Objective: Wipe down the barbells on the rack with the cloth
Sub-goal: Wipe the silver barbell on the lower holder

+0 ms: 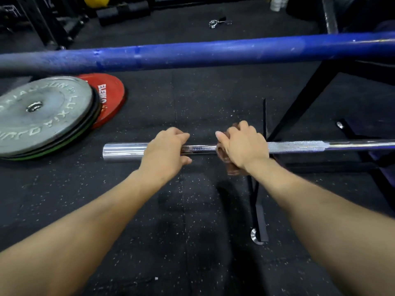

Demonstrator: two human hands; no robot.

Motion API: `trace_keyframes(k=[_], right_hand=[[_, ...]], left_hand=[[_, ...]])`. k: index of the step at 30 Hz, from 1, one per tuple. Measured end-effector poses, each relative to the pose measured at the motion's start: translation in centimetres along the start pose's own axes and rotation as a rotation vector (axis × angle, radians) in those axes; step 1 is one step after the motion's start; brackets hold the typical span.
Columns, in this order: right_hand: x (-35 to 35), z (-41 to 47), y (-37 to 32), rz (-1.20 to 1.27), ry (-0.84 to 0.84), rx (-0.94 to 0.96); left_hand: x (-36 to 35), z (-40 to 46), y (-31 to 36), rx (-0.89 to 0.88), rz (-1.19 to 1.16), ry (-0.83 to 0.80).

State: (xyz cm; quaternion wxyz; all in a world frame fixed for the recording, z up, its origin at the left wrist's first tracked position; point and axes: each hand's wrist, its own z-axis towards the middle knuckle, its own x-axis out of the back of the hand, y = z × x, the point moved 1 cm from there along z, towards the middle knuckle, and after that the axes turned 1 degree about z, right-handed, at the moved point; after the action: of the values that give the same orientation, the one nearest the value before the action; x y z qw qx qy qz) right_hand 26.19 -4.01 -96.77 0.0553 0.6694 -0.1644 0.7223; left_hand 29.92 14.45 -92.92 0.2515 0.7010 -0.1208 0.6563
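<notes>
Across the middle of the frame a chrome barbell (pixel 299 146) lies level, its long axis running left to right, its bare sleeve end pointing to the left and stopping left of centre, the rest passing out of the right edge where the black rack (pixel 303 107) appears to carry it. The left hand (pixel 164 150) is curled over the smooth sleeve, fingers together over the top and thumb underneath, steadying it. Just to its right, with a short bare stretch of bar between them, the right hand (pixel 243 144) grips a brownish cloth (pixel 224 161) wrapped round the shaft, fingers close together and bent over the far side; the thumb's place I cannot tell. To do this step well, I would keep the cloth folded fully round the bar so that it touches the whole way round, hold the sleeve firm so the bar does not roll or slide on the rack, and draw the cloth along the axis in long strokes, twisting a little over the rough gripping section at right, where grime likely lodges. A second barbell, blue (pixel 192 54), crosses the upper part of the frame nearly parallel, rising slightly to the right; it probably waits its turn. Weight plates (pixel 42 112) lie on the floor at left.
</notes>
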Motion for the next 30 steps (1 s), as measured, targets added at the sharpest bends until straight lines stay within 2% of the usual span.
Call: trace_keyframes(k=[3,5,8,10,13,15,18,20,22,26,28,30], right_hand=[[-2.1,-2.3,1.0,-0.031,0.244,0.122],[-3.2,-3.2,1.8,0.004,0.322,0.162],[-2.5,-2.7,1.7,-0.032,0.27,0.133],[-1.2,-1.3,1.2,0.004,0.107,0.075],[0.3,2.0,0.9,0.173,-0.136,-0.118],[0.0,2.1,0.7,0.12,-0.102,-0.09],[-2.0,-2.1,1.1,0.007,0.241,0.055],[-2.7,-4.0,1.5,0.016,0.334,0.105],[-2.0,-2.7,1.3,0.013,0.252,0.068],[0.0,2.4,1.1,0.191,-0.114,-0.149],[0.1,2.0,0.9,0.153,-0.069,-0.14],[-0.9,-0.3,0.8,-0.007,0.166,-0.036]], left_hand=[[-0.9,0.5,1.1,-0.084,0.061,0.06],[-1.4,0.9,1.4,-0.081,0.073,0.034],[-1.9,1.4,1.2,-0.082,0.086,0.031],[-2.2,1.5,0.7,-0.074,0.078,0.038],[-2.2,1.8,0.6,-0.067,0.08,0.031],[-2.0,2.0,0.8,-0.078,0.105,0.019],[-2.1,2.0,0.7,-0.095,0.153,0.039],[-2.5,2.1,0.4,-0.092,0.161,0.064],[-2.9,2.2,0.2,-0.058,0.128,0.078],[-3.3,2.4,0.1,-0.017,0.088,0.084],[-3.3,2.5,0.2,-0.002,0.074,0.08],[-3.2,2.4,0.1,0.011,0.058,0.081]])
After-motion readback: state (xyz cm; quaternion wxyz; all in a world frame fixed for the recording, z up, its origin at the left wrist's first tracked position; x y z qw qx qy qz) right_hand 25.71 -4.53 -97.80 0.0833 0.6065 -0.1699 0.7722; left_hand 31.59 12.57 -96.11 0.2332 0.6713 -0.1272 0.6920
